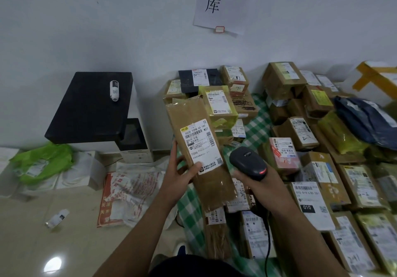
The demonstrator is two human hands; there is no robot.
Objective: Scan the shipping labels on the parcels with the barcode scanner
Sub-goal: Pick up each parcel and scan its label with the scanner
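The step in hand looks like the scan itself. The left hand [180, 175] grips a long, flat brown cardboard parcel [217, 187] by its left edge, thumb on the front at the lower corner of the white shipping label [202, 145] and fingers behind. It is held tilted in the air above the green-and-white checked cloth [255, 126], label towards the camera. The right hand [257, 183] is closed round the handle of a black corded barcode scanner [247, 161], just right of the label, with a red light showing on its head. I would judge the next move calls for turning the scanner's window squarely onto the label's barcode, then exchanging this parcel for another from the labelled cardboard parcels [311, 203] lying on the cloth.
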